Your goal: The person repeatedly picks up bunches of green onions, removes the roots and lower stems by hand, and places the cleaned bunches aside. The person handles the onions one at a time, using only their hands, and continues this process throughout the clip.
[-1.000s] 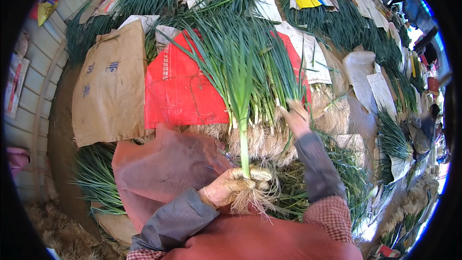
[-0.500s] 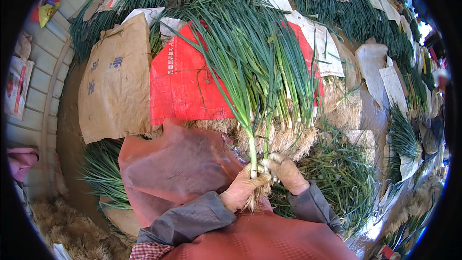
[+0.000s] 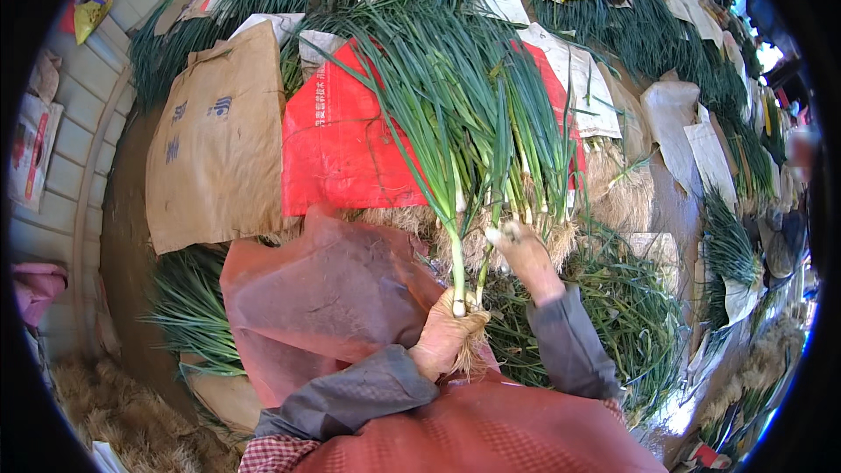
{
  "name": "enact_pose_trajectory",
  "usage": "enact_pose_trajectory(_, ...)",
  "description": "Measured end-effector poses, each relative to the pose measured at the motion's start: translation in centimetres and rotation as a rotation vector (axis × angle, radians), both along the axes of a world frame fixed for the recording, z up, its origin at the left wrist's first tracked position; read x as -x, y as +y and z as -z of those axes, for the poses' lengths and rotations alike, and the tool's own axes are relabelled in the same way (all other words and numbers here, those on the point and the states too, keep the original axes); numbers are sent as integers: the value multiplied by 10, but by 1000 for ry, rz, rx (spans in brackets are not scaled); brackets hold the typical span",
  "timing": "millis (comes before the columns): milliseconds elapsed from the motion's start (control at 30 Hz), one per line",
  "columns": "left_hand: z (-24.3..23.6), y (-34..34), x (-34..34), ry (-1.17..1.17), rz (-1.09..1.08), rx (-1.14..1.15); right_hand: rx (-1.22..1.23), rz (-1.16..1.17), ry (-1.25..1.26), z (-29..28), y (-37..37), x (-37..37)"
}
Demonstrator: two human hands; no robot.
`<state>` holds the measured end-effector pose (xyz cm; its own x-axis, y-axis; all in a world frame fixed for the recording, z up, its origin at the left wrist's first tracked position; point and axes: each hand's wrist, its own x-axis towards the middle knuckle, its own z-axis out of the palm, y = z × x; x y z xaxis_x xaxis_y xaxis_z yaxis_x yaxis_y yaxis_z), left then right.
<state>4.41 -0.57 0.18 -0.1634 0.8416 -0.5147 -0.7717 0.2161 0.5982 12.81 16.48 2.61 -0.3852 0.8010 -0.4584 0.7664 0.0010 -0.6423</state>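
My left hand (image 3: 438, 342) is closed round the white lower ends and pale roots of two green onions (image 3: 457, 271), held upright low in the middle of the view. Higher and to the right, my right hand (image 3: 524, 254) has its fingers pinched at the thinner stalk. Beyond both hands, a bunch of green onions (image 3: 473, 96) with long dark leaves and fibrous roots lies over a red sack (image 3: 342, 171). A crumpled reddish sheet (image 3: 311, 289) is left of my hands, and a red cover is over my lap.
A brown paper sack (image 3: 215, 149) lies left of the red sack. Loose leaves (image 3: 604, 324) are heaped on the right. More onion bundles (image 3: 596, 35) under white and yellow sacks fill the back and right. A pale panelled wall (image 3: 88, 131) curves along the left.
My right hand came down from the bunch to beside my left hand, then rose along the thinner stalk. My left hand now holds two onions where one showed a second ago.
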Motion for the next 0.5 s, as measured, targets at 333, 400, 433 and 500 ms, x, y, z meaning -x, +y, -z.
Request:
enact_pose_trajectory(333,3,4,6,51,-5,41,120,40,250,-39,-29,-25)
enact_pose_trajectory(400,1,3,8,12,11,39,234,178,406,-62,-47,-37)
enact_pose_trajectory(433,2,2,10,-16,24,34,182,129,413,-58,-51,-44)
enact_pose_trajectory(500,6,4,11,-85,36,9,-58,58,468,-48,-51,-47)
